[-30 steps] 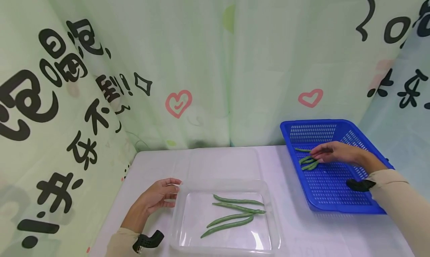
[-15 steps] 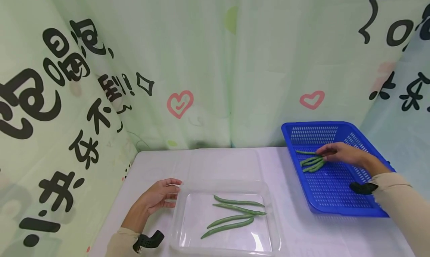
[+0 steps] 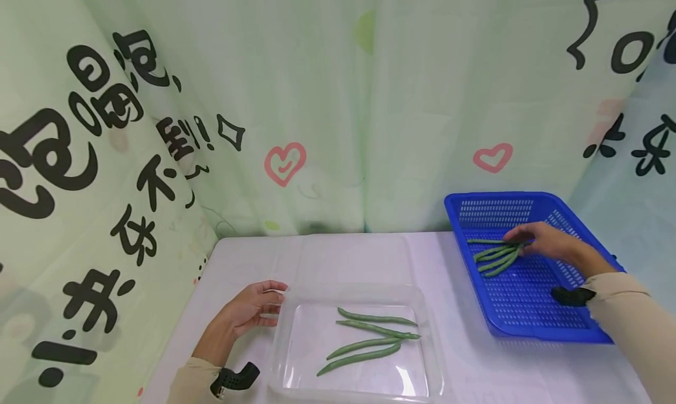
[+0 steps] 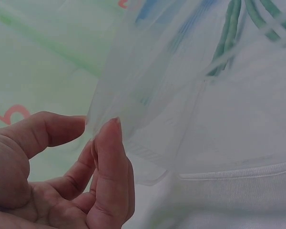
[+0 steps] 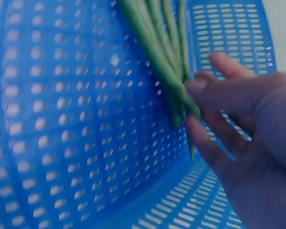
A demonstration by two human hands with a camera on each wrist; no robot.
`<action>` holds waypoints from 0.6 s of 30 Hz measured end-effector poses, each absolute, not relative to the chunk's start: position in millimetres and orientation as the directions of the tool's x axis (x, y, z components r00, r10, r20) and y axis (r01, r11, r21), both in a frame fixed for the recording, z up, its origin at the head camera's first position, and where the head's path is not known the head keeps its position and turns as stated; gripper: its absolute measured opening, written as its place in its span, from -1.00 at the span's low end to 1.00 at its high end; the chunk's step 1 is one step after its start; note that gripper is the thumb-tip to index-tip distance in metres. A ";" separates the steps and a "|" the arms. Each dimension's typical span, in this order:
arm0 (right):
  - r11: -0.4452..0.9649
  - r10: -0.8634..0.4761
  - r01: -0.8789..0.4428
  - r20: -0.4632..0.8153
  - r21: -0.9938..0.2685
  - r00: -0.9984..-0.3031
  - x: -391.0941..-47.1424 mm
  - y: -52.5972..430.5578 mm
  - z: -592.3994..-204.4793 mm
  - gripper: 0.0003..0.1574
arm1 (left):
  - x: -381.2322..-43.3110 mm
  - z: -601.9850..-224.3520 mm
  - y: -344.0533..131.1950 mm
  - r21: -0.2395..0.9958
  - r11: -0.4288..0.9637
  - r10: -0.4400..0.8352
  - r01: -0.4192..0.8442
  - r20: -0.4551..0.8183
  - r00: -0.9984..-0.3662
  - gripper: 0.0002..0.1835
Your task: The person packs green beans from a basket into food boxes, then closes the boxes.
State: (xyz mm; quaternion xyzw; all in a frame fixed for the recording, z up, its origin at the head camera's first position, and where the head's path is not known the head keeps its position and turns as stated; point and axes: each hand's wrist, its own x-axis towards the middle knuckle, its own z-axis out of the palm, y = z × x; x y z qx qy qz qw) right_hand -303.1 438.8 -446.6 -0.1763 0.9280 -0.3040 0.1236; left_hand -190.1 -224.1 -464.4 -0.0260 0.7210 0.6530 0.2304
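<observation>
- Left hand (image 3: 257,310), one: position unchanged since the earlier frames. Fingers slightly bent and relaxed, fingertips touching the left rim of the box; no firm grip observed.
- Clear plastic box (image 3: 311,327), one: unmoved, on the near part of the white table (image 3: 343,263).
- Loose beans (image 3: 364,357), four: lying in the box towards its right side, arrangement unchanged; right ends closer together than left ends.
- Blue basket (image 3: 528,316), one: on the right side of the table, apart from the box.
- Bunch of beans (image 5: 155,55), at least four, exact count cannot be told: in the left far part of the basket, more exposed than a second ago.
- Right hand (image 3: 549,243), one: shifted slightly right along the bunch; thumb and finger pinch its right end.
</observation>
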 end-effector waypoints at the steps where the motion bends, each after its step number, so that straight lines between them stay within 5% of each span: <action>1: 0.772 -0.397 -0.261 -0.119 -0.579 -0.910 -304.1 440.1 -448.1 -0.57 | -190.5 -464.8 -224.2 0.929 0.146 0.262 -0.341 -0.368 -0.892 -0.57; 18: 0.807 -0.380 -0.204 -0.224 -0.554 -0.897 -300.5 435.4 -443.5 -0.77 | -190.6 -465.6 -223.8 0.928 0.144 0.258 -0.343 -0.370 -0.893 -0.57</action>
